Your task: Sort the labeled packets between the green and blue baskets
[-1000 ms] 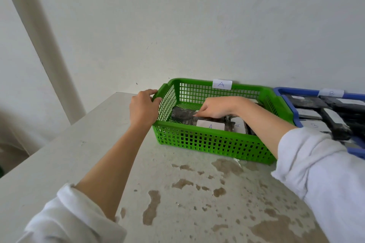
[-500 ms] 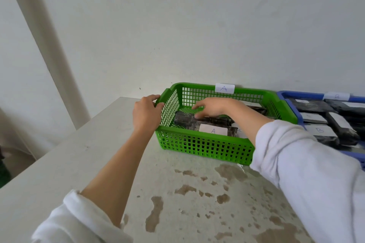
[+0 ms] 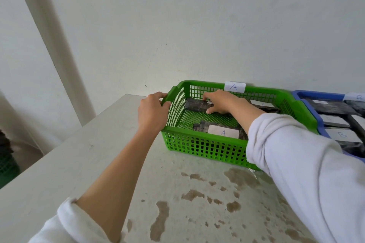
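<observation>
In the head view the right hand (image 3: 221, 102) curls fingers and thumb around a dark wrapped packet (image 3: 194, 104) near the back-left corner of the green basket (image 3: 197, 150), while the left hand (image 3: 153, 112) grips the basket's left rim. The packet looks light, soft and slick-filmed, so a hold across its middle seems surest. Mesh walls stand close on two sides and the A-labelled packet (image 3: 223, 132) lies in front, so straight up is the open way.

Handwritten "A" on the green basket's (image 3: 207, 149) white tag (image 3: 235, 87) and on the front packet's label (image 3: 223, 132) inside it; "B" (right edge of frame) on a dark packet's label (image 3: 341, 134) in the blue basket (image 3: 316, 93).
</observation>
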`<action>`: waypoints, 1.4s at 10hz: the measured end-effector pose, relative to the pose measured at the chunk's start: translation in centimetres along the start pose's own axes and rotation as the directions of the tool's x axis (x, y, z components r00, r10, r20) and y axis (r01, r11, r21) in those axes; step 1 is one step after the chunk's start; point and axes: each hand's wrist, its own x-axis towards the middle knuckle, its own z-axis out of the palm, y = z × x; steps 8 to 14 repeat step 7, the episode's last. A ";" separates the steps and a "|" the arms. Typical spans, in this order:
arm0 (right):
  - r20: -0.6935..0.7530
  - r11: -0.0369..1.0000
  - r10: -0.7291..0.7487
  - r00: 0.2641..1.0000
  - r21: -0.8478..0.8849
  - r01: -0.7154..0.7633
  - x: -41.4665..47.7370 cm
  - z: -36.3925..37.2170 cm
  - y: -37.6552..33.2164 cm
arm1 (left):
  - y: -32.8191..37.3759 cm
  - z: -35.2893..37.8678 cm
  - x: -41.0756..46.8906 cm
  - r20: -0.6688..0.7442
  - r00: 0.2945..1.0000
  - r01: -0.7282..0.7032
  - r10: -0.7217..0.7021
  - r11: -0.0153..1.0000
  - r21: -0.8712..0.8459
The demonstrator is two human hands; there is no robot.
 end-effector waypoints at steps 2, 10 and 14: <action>-0.090 0.966 -0.056 0.994 -0.255 0.031 0.1 -0.1 0.1 | -0.1 0.1 0.0 -0.009 1.000 -0.001 0.001 1.000 0.013; -0.277 0.986 0.107 0.955 0.153 -0.066 -17.1 -5.8 3.6 | 5.2 -0.6 -3.1 0.136 0.963 -0.267 0.232 0.874 0.406; -0.277 0.986 0.107 0.955 0.153 -0.066 -17.1 -5.8 3.6 | 5.2 -0.6 -3.1 0.136 0.963 -0.267 0.232 0.874 0.406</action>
